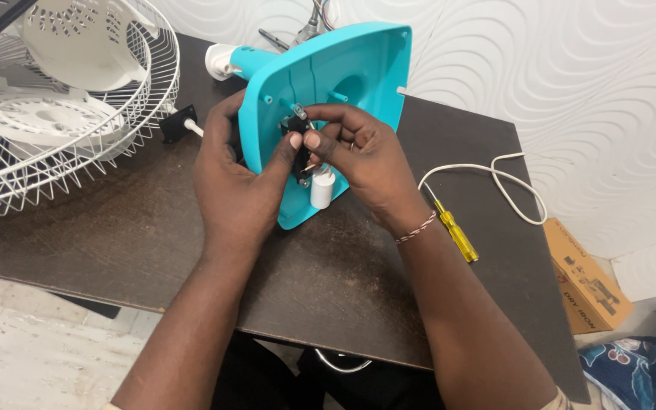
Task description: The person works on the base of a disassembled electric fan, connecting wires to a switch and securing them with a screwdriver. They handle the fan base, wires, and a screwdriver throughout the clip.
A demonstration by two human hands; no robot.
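Near the back edge of the dark desk point(153, 243): a turquoise fan base point(343, 83), tipped up with its hollow underside facing the camera. Left hand point(241, 182) clasping the base's left rim, thumb pressed on a small black switch part point(298, 148) inside. Right hand point(358, 156) pinching the same part from the right. Just below, a white cylinder point(322, 188). At the back left corner, a white wire fan guard point(77, 152). By the right edge, a yellow screwdriver point(455, 231) and white cord point(510, 182).

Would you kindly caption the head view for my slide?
Both hands, left hand and right hand, grip a small black switch part inside an upturned turquoise fan base.
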